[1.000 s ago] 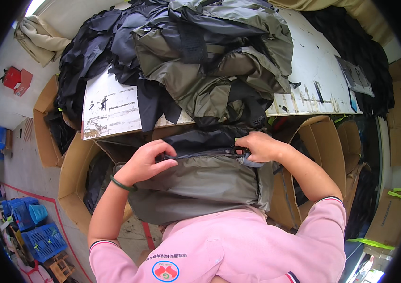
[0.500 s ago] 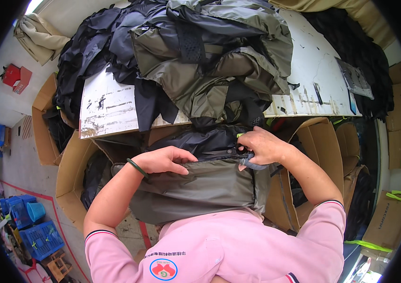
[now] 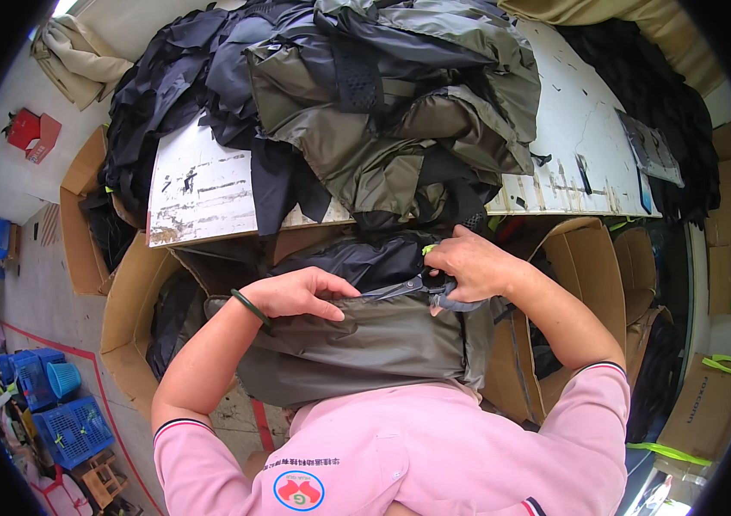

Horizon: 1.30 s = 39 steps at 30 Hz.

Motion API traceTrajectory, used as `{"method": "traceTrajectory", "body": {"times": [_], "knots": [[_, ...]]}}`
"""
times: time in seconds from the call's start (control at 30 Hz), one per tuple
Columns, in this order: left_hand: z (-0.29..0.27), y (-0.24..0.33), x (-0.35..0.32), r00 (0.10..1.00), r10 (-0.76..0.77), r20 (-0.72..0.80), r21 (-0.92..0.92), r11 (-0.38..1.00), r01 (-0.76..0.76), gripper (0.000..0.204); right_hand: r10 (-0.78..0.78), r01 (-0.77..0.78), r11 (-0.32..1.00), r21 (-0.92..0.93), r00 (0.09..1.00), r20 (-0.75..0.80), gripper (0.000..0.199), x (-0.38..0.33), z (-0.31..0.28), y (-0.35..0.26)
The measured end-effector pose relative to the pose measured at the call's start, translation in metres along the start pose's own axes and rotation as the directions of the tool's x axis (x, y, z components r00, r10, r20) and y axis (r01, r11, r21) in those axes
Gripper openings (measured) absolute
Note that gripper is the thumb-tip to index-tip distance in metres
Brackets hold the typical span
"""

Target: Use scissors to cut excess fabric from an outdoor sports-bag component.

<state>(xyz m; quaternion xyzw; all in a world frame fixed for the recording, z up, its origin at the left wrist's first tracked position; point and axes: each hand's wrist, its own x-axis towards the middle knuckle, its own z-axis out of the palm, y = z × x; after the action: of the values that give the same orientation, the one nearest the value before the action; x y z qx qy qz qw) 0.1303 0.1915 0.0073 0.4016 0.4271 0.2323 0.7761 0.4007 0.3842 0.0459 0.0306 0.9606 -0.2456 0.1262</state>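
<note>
Below the near edge of the scuffed white bench (image 3: 202, 185), a folded piece of olive-grey, faintly shiny woven cloth (image 3: 352, 348) lies against the person's front, its upper edge running crosswise under both hands. The right hand (image 3: 473, 268) has its grip closed around the handles of slim dark metal scissors (image 3: 393, 290), whose blades point left along that edge; how far the blades are parted cannot be told. The left hand (image 3: 295, 294) rests at the edge by the blade tips, thumb and forefinger a little apart; whether its hidden fingers pinch the cloth cannot be told.

Working well here would probably mean drawing the edge taut, laying the blades flat along it, using short, tip-led strokes, and keeping the left fingertips clear of the points. Such thin, slippery cloth likely creeps and puckers unless held firm.

Just beyond the edge, smooth black fabric (image 3: 352, 260) gathers in glossy creases. On the bench, a crumpled heap of olive and black cloth (image 3: 331, 129) includes a dark panel perforated like mesh (image 3: 358, 88). Stiff brown cardboard boxes (image 3: 135, 322) curve around either side.
</note>
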Motion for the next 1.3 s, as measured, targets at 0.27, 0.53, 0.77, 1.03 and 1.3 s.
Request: {"method": "traceTrajectory", "body": {"times": [0.27, 0.53, 0.77, 1.03, 1.3], "knots": [[0.0, -0.001, 0.0, 1.0, 0.003, -0.004, 0.013, 1.0, -0.003, 0.042, -0.001, 0.0, 0.999, -0.033, 1.0, -0.02, 0.058, -0.004, 0.009, 0.002], [0.002, -0.002, -0.001, 0.999, 0.037, -0.01, 0.031, 0.999, -0.037, 0.043, -0.038, 0.036, 0.999, -0.022, 0.996, -0.084, 0.059, -0.006, 0.013, 0.001], [0.003, 0.001, -0.003, 1.0, 0.018, -0.016, 0.054, 0.998, -0.017, 0.043, -0.013, 0.012, 1.0, -0.029, 0.998, -0.056, 0.057, 0.003, 0.007, -0.009], [0.004, 0.001, -0.004, 1.0, 0.021, -0.015, 0.037, 0.999, -0.02, 0.042, -0.018, 0.013, 0.995, -0.094, 0.998, -0.058, 0.058, 0.001, 0.017, -0.004], [0.003, -0.002, -0.003, 1.0, 0.021, 0.004, 0.075, 0.997, -0.022, 0.043, -0.001, -0.003, 0.998, -0.055, 0.997, -0.075, 0.057, 0.008, 0.009, -0.024]]}}
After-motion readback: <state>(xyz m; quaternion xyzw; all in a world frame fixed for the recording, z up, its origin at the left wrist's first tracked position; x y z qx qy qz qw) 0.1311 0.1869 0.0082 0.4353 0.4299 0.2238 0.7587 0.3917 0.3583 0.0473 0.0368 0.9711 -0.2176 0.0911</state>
